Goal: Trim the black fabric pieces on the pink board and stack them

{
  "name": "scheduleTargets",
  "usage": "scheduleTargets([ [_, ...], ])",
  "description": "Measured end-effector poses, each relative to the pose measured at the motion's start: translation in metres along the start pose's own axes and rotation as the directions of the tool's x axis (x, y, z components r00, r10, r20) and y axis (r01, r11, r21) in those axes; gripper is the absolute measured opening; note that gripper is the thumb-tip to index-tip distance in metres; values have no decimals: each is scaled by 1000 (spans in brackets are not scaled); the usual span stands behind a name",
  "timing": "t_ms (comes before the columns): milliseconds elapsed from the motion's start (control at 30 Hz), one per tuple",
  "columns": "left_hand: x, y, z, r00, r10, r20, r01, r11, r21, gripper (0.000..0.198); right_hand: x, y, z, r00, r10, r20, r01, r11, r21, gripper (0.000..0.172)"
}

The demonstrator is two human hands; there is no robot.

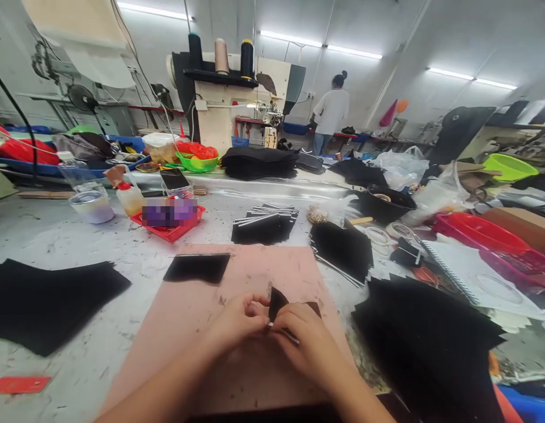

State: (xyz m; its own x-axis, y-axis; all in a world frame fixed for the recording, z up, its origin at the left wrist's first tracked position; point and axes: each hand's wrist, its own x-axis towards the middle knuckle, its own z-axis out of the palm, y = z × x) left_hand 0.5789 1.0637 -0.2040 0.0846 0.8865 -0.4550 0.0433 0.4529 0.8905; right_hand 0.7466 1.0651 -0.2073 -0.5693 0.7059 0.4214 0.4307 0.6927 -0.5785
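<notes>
Over the pink work mat (pixel 166 335), my left hand (pixel 241 317) pinches the left end of a small black fabric piece (pixel 277 302) along its pale edge. Fingers of my right hand (pixel 303 335) are closed on the same piece just beside it, covering most of its middle. A white strip shows under the right fingers. Another black piece (pixel 197 268) with a thin white top edge lies flat at the mat's upper left corner. Beyond the mat sit two stacks of white-edged black pieces, one fanned stack (pixel 263 226) and one to its right (pixel 343 249).
Large black panels lie at the left (pixel 47 299) and in a pile at the right (pixel 422 335). A red tray (pixel 175 231), a jar (pixel 92 205) and a glue bottle (pixel 129 198) stand back left. Behind is a sewing machine (pixel 228 111); a person (pixel 333 111) stands farther off.
</notes>
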Motion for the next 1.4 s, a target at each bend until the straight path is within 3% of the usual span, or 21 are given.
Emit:
scheduleTargets([
  [167,-2,2,3,999,30,-22,-28,993,116,41,-2,3,3,1000,6,-30,-7,1000,-24,19],
  [433,-6,-9,3,994,77,-79,-55,966,252,39,-4,-2,15,997,-78,-22,70,967,-244,19],
  [567,-8,-12,4,993,90,-74,-66,957,281,38,-4,-3,14,998,-15,63,27,980,-198,24],
  [800,-10,-7,6,996,58,-69,-39,965,258,40,-7,-1,11,1000,19,24,-16,990,-140,23],
  [1000,-9,-5,8,997,37,-72,-18,966,258,45,-14,7,13,995,102,6,-102,990,98,17],
  [1100,-5,-4,6,995,55,-79,-30,957,288,50,-22,16,13,965,260,-34,-221,878,425,11],
  [1200,1,-4,-2,990,105,-94,-66,936,345,53,-29,25,7,894,431,-120,-190,609,770,20],
  [1300,7,-2,-13,981,162,-110,-105,911,399,56,-38,27,-6,797,587,-139,-141,405,903,29],
  [1400,11,3,-23,972,195,-131,-119,889,442,52,-56,27,-21,659,747,-82,-252,322,913,27],
])
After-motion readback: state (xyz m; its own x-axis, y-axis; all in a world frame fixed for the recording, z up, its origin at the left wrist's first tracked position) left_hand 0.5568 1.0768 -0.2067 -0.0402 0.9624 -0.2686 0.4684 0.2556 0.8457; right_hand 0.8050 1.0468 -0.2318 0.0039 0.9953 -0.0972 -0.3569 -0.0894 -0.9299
